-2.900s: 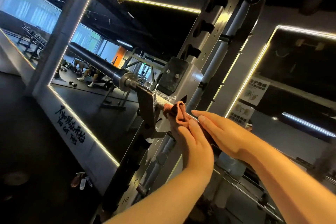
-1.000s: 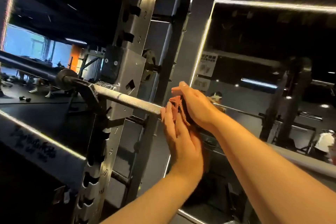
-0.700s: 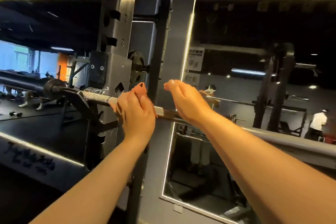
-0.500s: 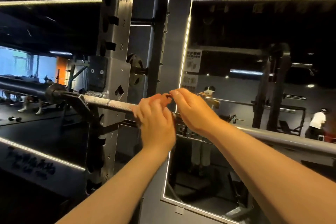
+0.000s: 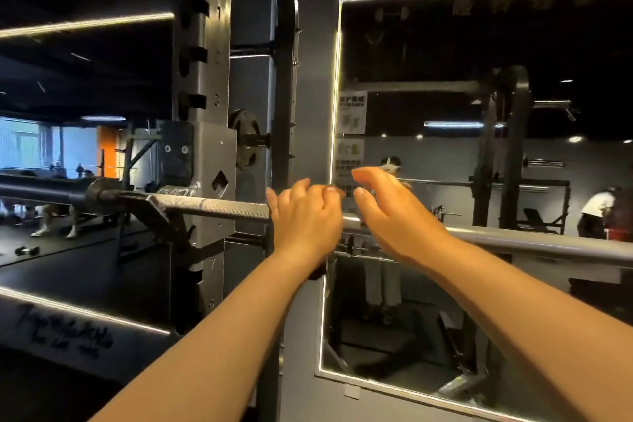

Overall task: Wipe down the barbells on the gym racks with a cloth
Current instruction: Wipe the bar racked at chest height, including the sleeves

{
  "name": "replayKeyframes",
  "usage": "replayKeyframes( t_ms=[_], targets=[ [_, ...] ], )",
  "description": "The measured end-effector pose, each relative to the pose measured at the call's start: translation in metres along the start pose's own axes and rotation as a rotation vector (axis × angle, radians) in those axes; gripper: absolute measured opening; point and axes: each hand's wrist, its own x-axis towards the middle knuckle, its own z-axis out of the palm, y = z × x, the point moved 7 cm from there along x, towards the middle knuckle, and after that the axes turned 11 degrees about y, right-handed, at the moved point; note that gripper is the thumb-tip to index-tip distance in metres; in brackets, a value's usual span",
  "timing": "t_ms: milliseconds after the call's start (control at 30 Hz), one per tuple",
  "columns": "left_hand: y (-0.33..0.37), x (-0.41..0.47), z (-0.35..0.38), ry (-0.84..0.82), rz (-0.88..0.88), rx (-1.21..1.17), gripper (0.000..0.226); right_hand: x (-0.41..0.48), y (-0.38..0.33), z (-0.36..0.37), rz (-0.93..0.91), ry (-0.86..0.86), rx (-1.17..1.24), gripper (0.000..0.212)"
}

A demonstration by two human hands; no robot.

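Mid-wipe on the racked barbell; cloth out of sight

Two light-edged mirrors (image 5: 445, 44) flank one rack upright (image 5: 202, 147); one barbell (image 5: 222, 207) rests in its hook and runs left to right across the view; two hands meet on the shaft just right of the upright; the left hand (image 5: 306, 219) is curled over the bar with its back to the camera; no cloth shows, and I cannot tell whether one lies under that palm; the right hand (image 5: 394, 216) hovers just beside it above the bar, fingers loosely bent, holding nothing visible; one small weight plate (image 5: 245, 140) hangs on a peg behind. The step looks like wiping the shaft; the next move probably calls for sliding the gripping hand along the bar's unwiped length.
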Motion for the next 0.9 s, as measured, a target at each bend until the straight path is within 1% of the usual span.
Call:
replayKeyframes(
  t_ms=[33,67,100,133,167,200,233,267,300,367,467,533,600,633,700,733,800,833,900],
  targets=[
    [0.011,-0.002,0.006,-0.058,0.003,-0.077,0.039,-0.003,-0.006,0.002,-0.018,0.003,0.057,0.047],
    [0.021,-0.004,0.008,-0.119,-0.039,-0.234,0.044,-0.007,-0.012,0.006,-0.027,-0.005,0.128,0.048],
    [0.027,-0.007,0.006,-0.166,-0.129,-0.428,0.052,-0.009,-0.016,0.012,-0.019,-0.025,0.189,0.048],
    [0.026,-0.006,0.003,-0.156,-0.226,-0.615,0.057,-0.012,-0.018,0.018,-0.009,-0.056,0.198,0.049],
    [0.021,-0.004,-0.001,-0.112,-0.309,-0.784,0.05,-0.013,-0.019,0.024,-0.011,-0.093,0.131,0.05],
    [0.015,-0.002,-0.006,-0.051,-0.363,-0.907,0.034,-0.014,-0.019,0.029,-0.042,-0.129,-0.023,0.053],
    [0.006,0.001,-0.011,0.005,-0.384,-0.944,0.025,-0.014,-0.018,0.033,-0.096,-0.15,-0.21,0.057],
    [0.0,0.004,-0.017,0.046,-0.335,-0.859,0.025,-0.015,-0.018,0.036,-0.157,-0.155,-0.385,0.061],
    [-0.006,0.007,-0.022,0.071,-0.245,-0.702,0.026,-0.016,-0.018,0.036,-0.206,-0.145,-0.52,0.063],
    [-0.016,0.012,-0.02,0.082,-0.061,-0.418,0.029,-0.02,-0.017,0.035,-0.272,-0.102,-0.651,0.06],
    [-0.025,0.01,-0.007,0.04,0.151,-0.046,0.028,-0.027,-0.004,0.025,-0.244,-0.071,-0.632,0.055],
    [-0.025,0.007,0.0,0.04,0.303,0.186,0.024,-0.027,0.011,0.009,-0.148,-0.006,-0.569,0.049],
    [-0.022,0.004,-0.001,0.048,0.38,0.263,0.025,-0.023,0.014,-0.003,-0.029,0.045,-0.581,0.04],
    [-0.02,0.006,-0.003,0.055,0.406,0.278,0.026,-0.019,0.009,-0.003,-0.009,0.046,-0.614,0.037],
    [-0.015,0.009,-0.005,0.061,0.445,0.336,0.027,-0.008,-0.008,0.009,-0.033,0.02,-0.633,0.034],
    [-0.014,0.009,-0.005,0.065,0.459,0.372,0.028,-0.004,-0.016,0.017,-0.048,0.01,-0.605,0.033],
    [-0.017,0.009,-0.004,0.068,0.448,0.378,0.029,-0.003,-0.023,0.035,-0.05,-0.001,-0.512,0.039],
    [-0.019,0.009,-0.003,0.075,0.438,0.358,0.029,-0.007,-0.022,0.043,-0.056,-0.002,-0.507,0.044],
    [-0.022,0.009,-0.003,0.085,0.419,0.316,0.03,-0.023,-0.015,0.05,-0.114,0.032,-0.572,0.053]
  ],
)
